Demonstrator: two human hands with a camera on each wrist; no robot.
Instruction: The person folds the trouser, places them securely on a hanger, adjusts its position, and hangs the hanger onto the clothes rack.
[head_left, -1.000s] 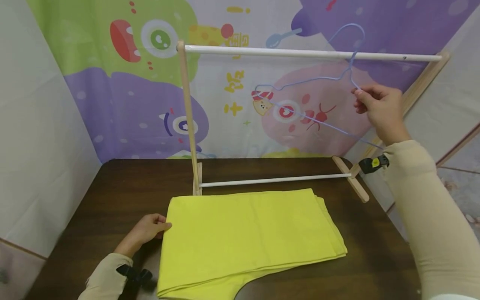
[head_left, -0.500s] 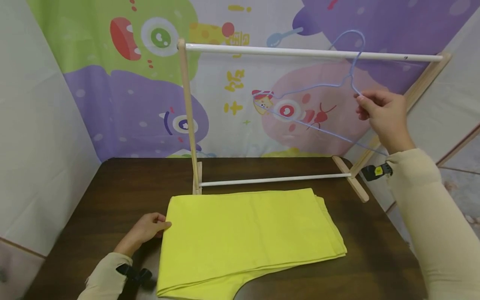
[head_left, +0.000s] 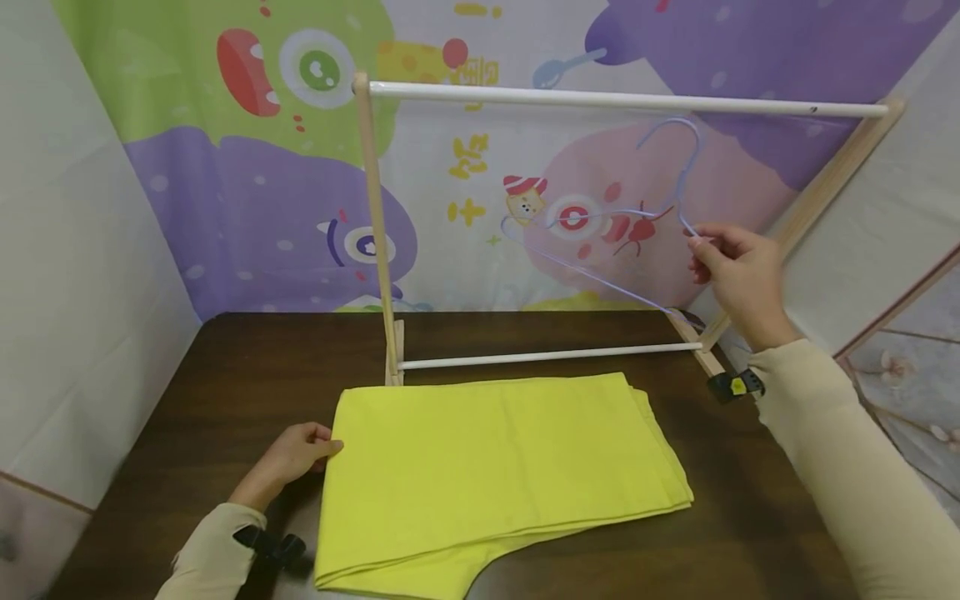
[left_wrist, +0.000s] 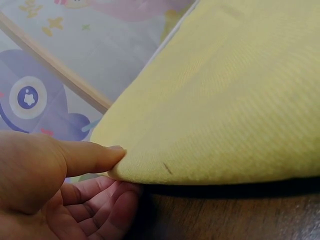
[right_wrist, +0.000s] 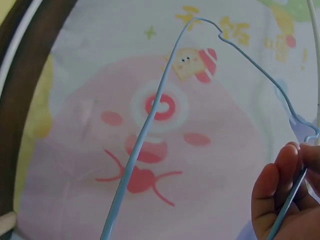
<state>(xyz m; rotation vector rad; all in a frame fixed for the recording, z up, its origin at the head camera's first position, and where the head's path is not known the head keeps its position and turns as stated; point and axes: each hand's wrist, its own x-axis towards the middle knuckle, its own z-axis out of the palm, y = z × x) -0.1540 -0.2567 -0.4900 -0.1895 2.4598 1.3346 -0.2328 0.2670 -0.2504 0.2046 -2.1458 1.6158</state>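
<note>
A light-blue wire clothes hanger (head_left: 682, 179) hangs from my right hand (head_left: 742, 275), which pinches one shoulder just below the hook. The hook is in front of and below the rack's white top rail, apart from it. In the right wrist view the hanger's bent corner (right_wrist: 197, 19) points up, and my right hand (right_wrist: 287, 195) holds the wire at the lower right. A folded yellow garment (head_left: 495, 475), its kind not plain, lies on the dark table. My left hand (head_left: 296, 454) pinches its left edge; in the left wrist view, the thumb (left_wrist: 95, 157) is on top with fingers beneath.
A rack with wooden side posts (head_left: 375, 225), a white top rail (head_left: 525, 96) and a white bottom rail (head_left: 540, 357) stands behind the garment on the wooden table (head_left: 202, 417). A cartoon-printed sheet (head_left: 450, 250) covers the wall behind. Pale walls stand on both sides.
My right hand has come down with the hanger, and its hook has dropped from above the top rail to below it. My left hand and the yellow garment stay in place.
</note>
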